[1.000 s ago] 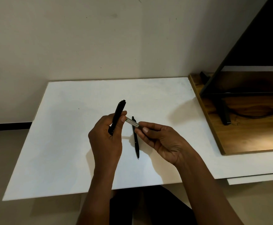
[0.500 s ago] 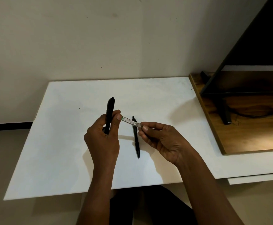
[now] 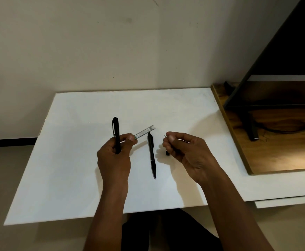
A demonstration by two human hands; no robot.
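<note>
My left hand [image 3: 114, 156] grips a black mechanical pencil [image 3: 116, 133] upright above the white board [image 3: 75, 169]. Its thumb and forefinger also pinch one end of a thin clear lead case [image 3: 145, 131], which points up and right. My right hand [image 3: 186, 153] is off to the right and pinches a fine dark lead [image 3: 164, 136] between thumb and forefinger. A second black pencil [image 3: 152, 154] lies on the board between my hands, tip toward me. A small black cap [image 3: 167, 153] lies just left of my right hand.
A wooden surface [image 3: 284, 151] adjoins the board on the right, carrying a dark stand [image 3: 251, 127] and a black cable. A plain wall rises behind the board. My dark-clad legs show below the board's near edge.
My right hand let go of the lead case and drew away to the right with a thin lead. The case now stays in my left hand, swung upward. A small black cap shows on the board.
</note>
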